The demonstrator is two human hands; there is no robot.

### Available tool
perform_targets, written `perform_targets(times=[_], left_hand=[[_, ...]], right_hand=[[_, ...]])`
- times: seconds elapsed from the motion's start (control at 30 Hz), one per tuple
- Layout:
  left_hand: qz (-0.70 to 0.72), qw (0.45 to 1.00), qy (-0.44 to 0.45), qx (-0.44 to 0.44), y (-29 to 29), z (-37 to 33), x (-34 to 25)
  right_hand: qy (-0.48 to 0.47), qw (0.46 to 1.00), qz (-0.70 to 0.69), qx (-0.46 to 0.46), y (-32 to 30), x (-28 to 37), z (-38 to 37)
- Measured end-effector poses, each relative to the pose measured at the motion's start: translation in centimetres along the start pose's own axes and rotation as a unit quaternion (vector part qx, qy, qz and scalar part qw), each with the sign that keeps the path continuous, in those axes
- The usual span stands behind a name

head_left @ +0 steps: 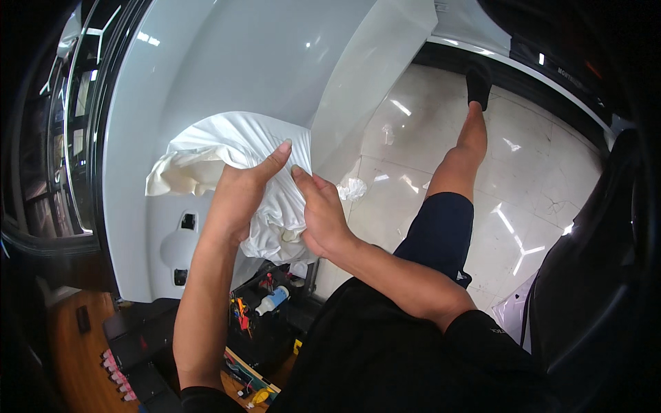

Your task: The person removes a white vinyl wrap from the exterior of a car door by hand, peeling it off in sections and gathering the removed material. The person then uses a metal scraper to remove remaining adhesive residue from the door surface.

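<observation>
A glossy white sheet of film [227, 131] lies bunched against the pale grey car door panel [241, 62]. Its upper part is drawn in taut folds, its left end curls loose, and the lower part hangs crumpled. My left hand [242, 193] is closed on the film, thumb raised along the folds. Just to its right, my right hand [323, 213] grips the same gathered film, thumb pointing up. Below the film, the panel shows a round handle recess [177, 248] with two dark openings. Part of the film is hidden behind my hands.
Below the door stands a black tool bin [258, 337] holding a white bottle [272, 301] and colourful tools. Crumpled white film [352, 189] lies on the shiny tiled floor [523, 172]. My bent leg [441, 213] reaches toward the car sill. Several pink-capped bottles [118, 375] stand lower left.
</observation>
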State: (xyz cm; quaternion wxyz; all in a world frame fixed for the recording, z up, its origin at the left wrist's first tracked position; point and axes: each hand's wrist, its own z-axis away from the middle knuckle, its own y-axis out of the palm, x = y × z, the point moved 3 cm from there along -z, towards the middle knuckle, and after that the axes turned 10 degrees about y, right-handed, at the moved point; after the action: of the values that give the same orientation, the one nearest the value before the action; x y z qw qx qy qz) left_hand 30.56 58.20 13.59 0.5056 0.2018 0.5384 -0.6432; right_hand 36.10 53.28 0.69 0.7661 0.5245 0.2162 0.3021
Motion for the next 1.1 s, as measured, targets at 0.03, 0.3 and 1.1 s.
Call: perform_targets(times=[0.03,0.3,1.1], left_hand=[[0.012,1.0,-0.013,0.005,0.0,-0.2,-0.1],[0.169,0.98,-0.066,-0.082,0.0,0.3,3.2],[0.176,0.974,-0.055,-0.134,-0.3,0.6,4.2]], right_hand=[[-0.007,1.0,0.006,-0.003,-0.3,-0.1,-0.3],[-0.01,0.999,0.017,-0.029,0.1,0.4,0.1],[-0.039,0.994,0.1,-0.034,-0.4,0.7,0.2]])
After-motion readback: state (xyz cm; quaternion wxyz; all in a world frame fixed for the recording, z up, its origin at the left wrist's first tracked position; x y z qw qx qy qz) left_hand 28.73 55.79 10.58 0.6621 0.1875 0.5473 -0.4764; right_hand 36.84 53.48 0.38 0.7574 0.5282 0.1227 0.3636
